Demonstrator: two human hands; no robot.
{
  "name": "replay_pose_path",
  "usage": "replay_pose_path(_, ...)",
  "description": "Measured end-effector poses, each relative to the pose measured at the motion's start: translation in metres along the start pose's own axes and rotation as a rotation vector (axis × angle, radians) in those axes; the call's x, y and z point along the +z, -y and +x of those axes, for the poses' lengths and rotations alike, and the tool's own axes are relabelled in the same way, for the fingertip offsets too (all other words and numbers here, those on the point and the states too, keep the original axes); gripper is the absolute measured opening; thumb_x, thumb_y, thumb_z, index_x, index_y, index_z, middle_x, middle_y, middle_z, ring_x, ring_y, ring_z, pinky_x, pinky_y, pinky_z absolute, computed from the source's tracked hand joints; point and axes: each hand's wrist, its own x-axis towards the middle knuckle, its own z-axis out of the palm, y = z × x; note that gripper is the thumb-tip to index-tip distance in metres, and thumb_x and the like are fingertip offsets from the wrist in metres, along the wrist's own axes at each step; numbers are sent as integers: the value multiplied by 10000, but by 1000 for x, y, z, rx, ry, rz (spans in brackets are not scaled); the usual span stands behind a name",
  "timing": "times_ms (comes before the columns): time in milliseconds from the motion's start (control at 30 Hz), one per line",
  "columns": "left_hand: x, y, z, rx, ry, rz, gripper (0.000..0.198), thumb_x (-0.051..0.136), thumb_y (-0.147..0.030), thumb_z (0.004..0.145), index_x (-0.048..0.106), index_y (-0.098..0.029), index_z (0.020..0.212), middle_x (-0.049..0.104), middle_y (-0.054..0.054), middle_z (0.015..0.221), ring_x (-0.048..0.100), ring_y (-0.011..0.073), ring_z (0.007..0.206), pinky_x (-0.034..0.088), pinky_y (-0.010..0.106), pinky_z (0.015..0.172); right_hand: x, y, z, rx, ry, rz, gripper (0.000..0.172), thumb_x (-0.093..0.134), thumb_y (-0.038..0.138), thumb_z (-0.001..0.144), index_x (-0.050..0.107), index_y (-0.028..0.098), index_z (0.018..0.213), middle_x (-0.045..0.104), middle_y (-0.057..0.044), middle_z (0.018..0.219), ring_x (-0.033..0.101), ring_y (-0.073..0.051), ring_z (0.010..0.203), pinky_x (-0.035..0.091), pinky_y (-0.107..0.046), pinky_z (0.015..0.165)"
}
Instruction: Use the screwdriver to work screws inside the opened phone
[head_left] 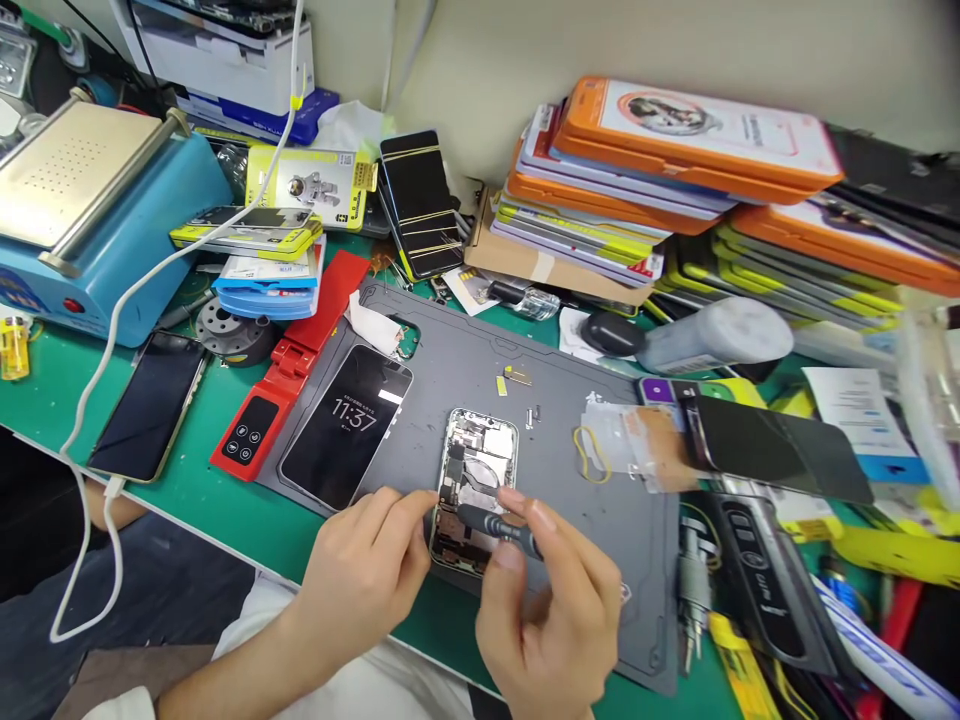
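An opened smartphone (pixel 480 450) lies on the grey work mat (pixel 555 560) with its boards and metal parts exposed. My left hand (pixel 367 560) has its fingers bent, with the index fingertip and thumb pressed at the phone's left edge. Between the thumb and fingers of my right hand (pixel 551 610) is a dark grey screwdriver (pixel 499 525), held slanting over the phone's lower half. The tool's fine tip cannot be made out. A thin curved dark shape crosses the phone's inside. Small metal pieces (pixel 532 417) and a yellow strip (pixel 502 386) lie beyond the phone.
Left of the mat are a lit phone (pixel 346 425), a red device (pixel 255 435), a cabled phone (pixel 154 405) and a blue machine (pixel 150 220). Stacked orange cases (pixel 697 140) stand behind. A bottle (pixel 716 335), a dark phone (pixel 772 440) and tools crowd the right.
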Motion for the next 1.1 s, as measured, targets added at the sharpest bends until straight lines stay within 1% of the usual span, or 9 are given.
replay_pose_path(67,0,0,0,0,4,0,242,476,-105,1108,637,-191,1267,724,2,885,683,147,711,552,266,660,0,0,-1,18,1,22,655,619,50,1054,475,190,1678,707,-138,1265,735,-230,1161,692,-351,903)
replay_pose_path(133,0,0,0,0,8,-2,241,478,-108,1109,637,-191,1269,729,4,894,686,147,713,555,265,662,0,-1,-1,9,-10,1,667,690,81,1040,491,188,1668,724,-135,1241,740,-237,1141,697,-353,891)
replay_pose_path(200,0,0,0,-1,8,-3,243,479,-106,1109,636,-190,1274,732,6,902,692,148,718,558,266,666,1,-1,-2,11,-16,-14,702,698,49,1021,481,191,1674,736,-130,1219,741,-230,1133,695,-343,892)
replay_pose_path(333,0,-1,0,4,7,-7,243,483,-99,1105,633,-187,1275,721,2,885,681,149,704,555,266,662,3,-1,-4,41,3,35,686,620,30,1030,463,174,1682,739,-149,1248,739,-241,1169,691,-370,905)
replay_pose_path(467,0,0,0,-2,5,-14,238,493,-92,1098,634,-185,1266,726,3,892,686,150,712,558,267,662,1,-1,-4,-6,-2,-4,770,723,-1,987,469,199,1686,755,-98,1149,759,-215,1033,671,-330,871)
replay_pose_path(567,1,0,0,2,3,-9,242,489,-96,1100,632,-187,1274,729,4,899,691,152,720,561,267,668,-2,-1,-3,-10,-9,-63,668,701,55,1032,529,221,1656,741,-100,1133,752,-221,1004,661,-330,835)
replay_pose_path(700,-1,0,1,6,2,-10,245,472,-97,1110,631,-191,1271,716,-2,878,676,146,703,548,264,658,-4,1,-3,17,-36,-48,671,699,-6,1008,582,247,1618,743,-93,1173,753,-204,1017,656,-313,860)
replay_pose_path(867,-3,2,2,4,-2,-9,255,459,-101,1123,634,-205,1277,728,-1,884,691,144,711,535,266,656,-3,5,2,18,-6,-39,636,655,20,1041,563,239,1631,750,-87,1165,758,-212,1035,678,-315,864)
replay_pose_path(1100,-1,8,5,58,-17,12,233,478,-111,1129,640,-210,1265,765,1,913,750,141,760,551,249,700,-1,5,8,38,-13,-35,621,609,53,1069,525,233,1657,713,-87,1146,738,-198,1030,667,-299,872)
